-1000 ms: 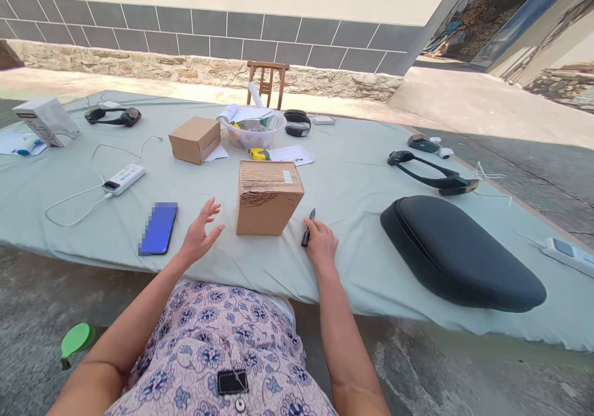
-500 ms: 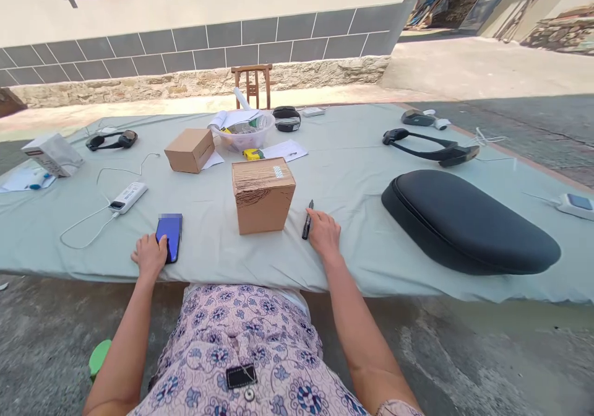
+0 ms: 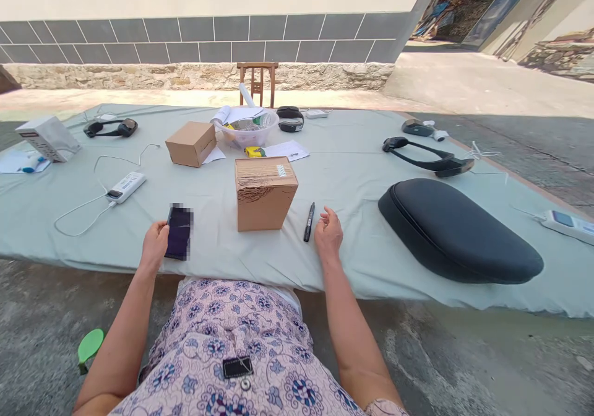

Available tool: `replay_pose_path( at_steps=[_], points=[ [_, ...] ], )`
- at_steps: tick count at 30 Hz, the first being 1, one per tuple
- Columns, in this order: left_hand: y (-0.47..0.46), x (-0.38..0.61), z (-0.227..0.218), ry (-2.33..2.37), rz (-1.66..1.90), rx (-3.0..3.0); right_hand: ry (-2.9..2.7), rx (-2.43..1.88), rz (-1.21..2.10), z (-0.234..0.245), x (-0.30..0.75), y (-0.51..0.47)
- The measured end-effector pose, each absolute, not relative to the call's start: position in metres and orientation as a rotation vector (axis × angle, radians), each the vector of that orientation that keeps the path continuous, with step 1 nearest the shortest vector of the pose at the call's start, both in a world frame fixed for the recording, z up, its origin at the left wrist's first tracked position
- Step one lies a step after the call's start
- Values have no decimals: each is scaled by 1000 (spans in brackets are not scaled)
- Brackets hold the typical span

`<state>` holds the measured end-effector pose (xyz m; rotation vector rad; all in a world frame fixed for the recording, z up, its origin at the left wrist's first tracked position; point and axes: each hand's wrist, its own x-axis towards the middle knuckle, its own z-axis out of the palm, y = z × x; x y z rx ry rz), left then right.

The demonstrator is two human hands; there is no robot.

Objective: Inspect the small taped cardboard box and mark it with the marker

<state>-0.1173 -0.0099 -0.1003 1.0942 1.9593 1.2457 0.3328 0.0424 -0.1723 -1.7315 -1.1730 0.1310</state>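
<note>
Nearby, left hand (image 3: pixel 155 242) gripping phone (image 3: pixel 179 233) at table edge (image 3: pixel 93 266), taped box (image 3: pixel 263 192) beside.

Black padded case (image 3: pixel 457 233) lies right; small carton (image 3: pixel 191 143) and clear bowl (image 3: pixel 245 130) far; power strip (image 3: pixel 125 187) left; headsets scattered.

Left hand (image 3: pixel 154 246) grips a phone (image 3: pixel 179 233), glossy dark glass face. Between the hands a cardboard box (image 3: pixel 264 193), matt brown, top strapped with shiny clear tape. Just left of the right hand (image 3: pixel 328 235) a marker (image 3: pixel 309 221), black smooth plastic. Table (image 3: pixel 352 168) under both hands covered in pale green cloth, matt, lightly creased. Right of the right hand a black case (image 3: pixel 457 233), smooth, soft sheen. Beyond the box a translucent plastic bowl (image 3: pixel 248 132). Concrete floor (image 3: pixel 464 360) rough.
</note>
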Motion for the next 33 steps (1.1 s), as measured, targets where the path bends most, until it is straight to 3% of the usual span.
replay_pose_path(
  at_steps=[9, 15, 25, 33],
  points=[
    [-19, -94, -90, 1687, 1365, 804, -985, -1569, 139, -157, 331, 33],
    [-35, -60, -57, 1263, 1498, 729, -919, -1357, 197, -133, 303, 5],
    [-33, 13, -16, 748, 1491, 988, -1519, -844, 1173, -87, 214, -57],
    [-37, 27, -21, 723, 1476, 920, -1459, -913, 1229, -83, 195, -69]
  ],
)
